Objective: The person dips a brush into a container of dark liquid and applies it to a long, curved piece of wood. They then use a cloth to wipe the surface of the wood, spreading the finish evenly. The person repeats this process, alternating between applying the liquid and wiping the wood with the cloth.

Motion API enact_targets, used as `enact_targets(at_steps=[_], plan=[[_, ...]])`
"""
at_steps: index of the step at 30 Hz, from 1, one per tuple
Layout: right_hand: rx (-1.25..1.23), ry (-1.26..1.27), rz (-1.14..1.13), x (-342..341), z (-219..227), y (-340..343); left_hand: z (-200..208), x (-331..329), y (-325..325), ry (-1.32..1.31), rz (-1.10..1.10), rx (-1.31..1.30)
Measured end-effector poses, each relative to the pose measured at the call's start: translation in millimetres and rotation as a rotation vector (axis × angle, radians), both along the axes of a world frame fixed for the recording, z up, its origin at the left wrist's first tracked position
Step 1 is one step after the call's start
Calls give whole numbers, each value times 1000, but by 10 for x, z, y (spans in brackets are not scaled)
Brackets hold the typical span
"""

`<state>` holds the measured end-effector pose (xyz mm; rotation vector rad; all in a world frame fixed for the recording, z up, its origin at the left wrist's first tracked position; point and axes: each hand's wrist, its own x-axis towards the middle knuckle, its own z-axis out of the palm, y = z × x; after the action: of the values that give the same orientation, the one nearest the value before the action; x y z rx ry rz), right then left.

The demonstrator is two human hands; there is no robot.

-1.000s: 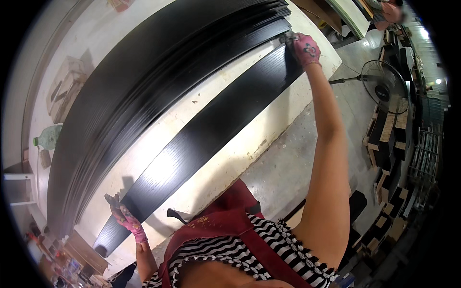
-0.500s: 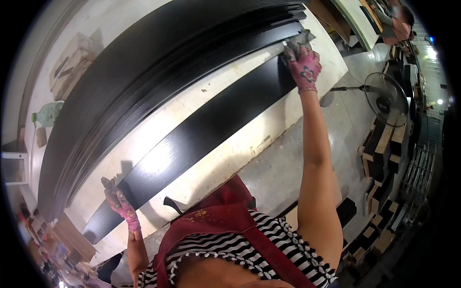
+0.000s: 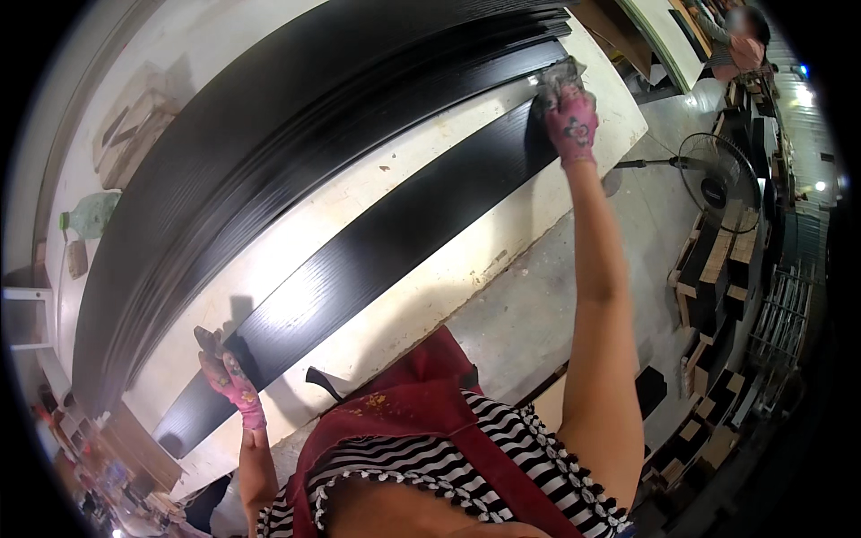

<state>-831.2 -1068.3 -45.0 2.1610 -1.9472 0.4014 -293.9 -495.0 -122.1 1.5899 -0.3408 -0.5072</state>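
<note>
Since half a second earlier, the right hand (image 3: 572, 118) had shifted slightly rightward, clutching what looked like a grey rag (image 3: 567, 70) at the far end of the black board (image 3: 404, 211) on the white table (image 3: 493, 244). The left hand (image 3: 230, 377), fingers extended, held nothing visible near its other end, contact unclear. Wiping seemed underway; continuing called for even pressure.

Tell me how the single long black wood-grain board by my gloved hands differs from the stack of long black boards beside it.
The single long black wood-grain board is one layer; the stack of long black boards has many. Your pink-gloved left hand and pink-gloved right hand are at the single board; neither is on the stack. Both lie on the white table.
</note>
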Motion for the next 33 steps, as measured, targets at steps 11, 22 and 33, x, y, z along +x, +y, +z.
enact_targets(at_steps=[11,22,33], plan=[[-28,84,637,794,92,1227,158,-191,-227,-365,-149,108],[-159,112,409,1234,-35,1151,562,-535,-547,-324,-79,140],[62,95,860,2252,-169,2650,475,-484,-498,-214,-141,28]])
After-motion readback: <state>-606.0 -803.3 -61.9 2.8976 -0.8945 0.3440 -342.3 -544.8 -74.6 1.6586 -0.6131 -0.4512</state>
